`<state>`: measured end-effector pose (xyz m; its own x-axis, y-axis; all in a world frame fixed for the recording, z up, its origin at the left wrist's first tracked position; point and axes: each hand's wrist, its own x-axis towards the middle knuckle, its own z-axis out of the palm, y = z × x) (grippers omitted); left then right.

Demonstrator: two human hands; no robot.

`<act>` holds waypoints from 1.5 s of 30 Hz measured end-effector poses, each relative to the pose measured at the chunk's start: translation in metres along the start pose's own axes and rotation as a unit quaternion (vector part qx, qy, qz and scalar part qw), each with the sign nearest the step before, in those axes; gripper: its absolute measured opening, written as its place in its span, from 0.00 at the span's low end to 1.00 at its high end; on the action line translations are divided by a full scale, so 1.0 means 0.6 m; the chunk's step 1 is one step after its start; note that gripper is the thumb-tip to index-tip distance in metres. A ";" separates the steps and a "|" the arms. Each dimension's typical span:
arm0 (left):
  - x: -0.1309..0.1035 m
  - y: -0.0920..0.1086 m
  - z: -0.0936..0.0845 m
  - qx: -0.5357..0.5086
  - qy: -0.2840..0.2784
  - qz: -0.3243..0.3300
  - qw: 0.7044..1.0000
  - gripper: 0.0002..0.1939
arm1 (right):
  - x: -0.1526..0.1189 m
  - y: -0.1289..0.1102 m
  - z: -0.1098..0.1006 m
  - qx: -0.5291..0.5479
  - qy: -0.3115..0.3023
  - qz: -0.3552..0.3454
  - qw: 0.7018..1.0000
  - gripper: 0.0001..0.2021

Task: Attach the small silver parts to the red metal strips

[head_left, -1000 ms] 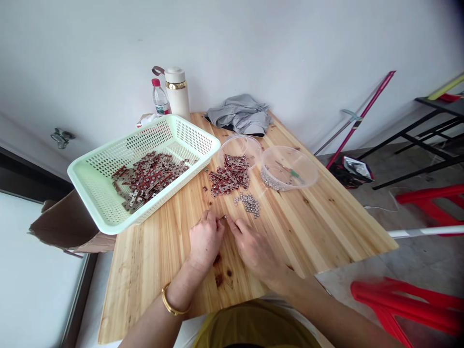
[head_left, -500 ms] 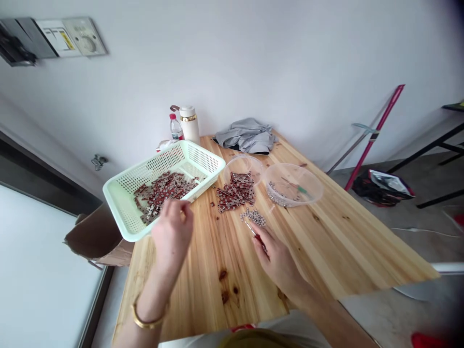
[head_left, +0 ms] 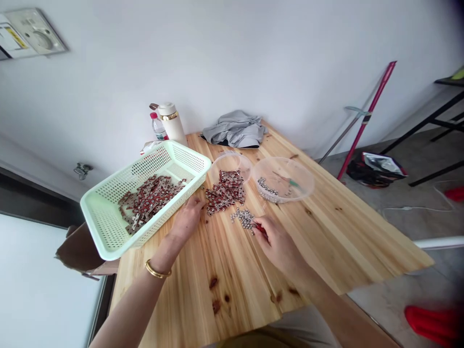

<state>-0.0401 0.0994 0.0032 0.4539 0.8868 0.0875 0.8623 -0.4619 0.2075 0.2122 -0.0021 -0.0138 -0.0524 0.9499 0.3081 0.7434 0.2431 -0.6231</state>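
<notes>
My left hand [head_left: 188, 217] is at the near left edge of a pile of red and silver strips [head_left: 225, 192]; its fingers are bent together, and whatever they hold is hidden. My right hand [head_left: 277, 241] grips a thin red-handled tool [head_left: 261, 230], its tip at a small heap of silver nuts [head_left: 244, 217] on the wooden table [head_left: 253, 285]. More red and silver strips [head_left: 152, 198] lie in a pale green basket [head_left: 108, 246] at the left. Behind the heap stand two clear round tubs; the right tub [head_left: 308, 181] holds small metal pieces and a green-handled tool.
The left clear tub [head_left: 232, 157] adjoins the strip pile. A grey cloth [head_left: 237, 129], a white flask [head_left: 172, 123] and a bottle [head_left: 158, 128] are at the back. A cardboard box [head_left: 81, 249] stands below the basket.
My left hand has moved from the basket's near side to the table beside the strip pile. My right hand's tool tip has moved into the nuts. The view has shifted right.
</notes>
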 end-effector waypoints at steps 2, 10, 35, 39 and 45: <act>-0.011 -0.006 -0.005 -0.033 0.001 -0.014 0.999 0.13 | 0.019 -0.001 -0.001 -0.012 -0.021 -0.033 0.999 0.06; -0.068 0.023 0.000 -0.149 0.032 -0.079 0.985 0.07 | 0.073 -0.025 0.043 -0.154 -0.077 -0.084 0.981 0.08; -0.093 0.112 0.027 -0.349 0.054 -0.157 0.922 0.11 | 0.043 -0.041 0.072 0.000 -0.102 -0.152 0.983 0.08; -0.094 0.115 0.023 -0.316 0.063 -0.149 0.935 0.13 | 0.039 -0.037 0.087 -0.022 -0.082 -0.140 0.986 0.08; -0.094 0.115 0.021 -0.288 0.070 -0.141 0.944 0.14 | 0.039 -0.045 0.092 -0.068 -0.084 -0.135 0.985 0.07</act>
<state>-0.0034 0.0176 0.0001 0.1549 0.9855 0.0694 0.6607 -0.1556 0.7343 0.1538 0.0246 -0.0292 -0.3614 0.8761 0.3192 0.7688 0.4737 -0.4296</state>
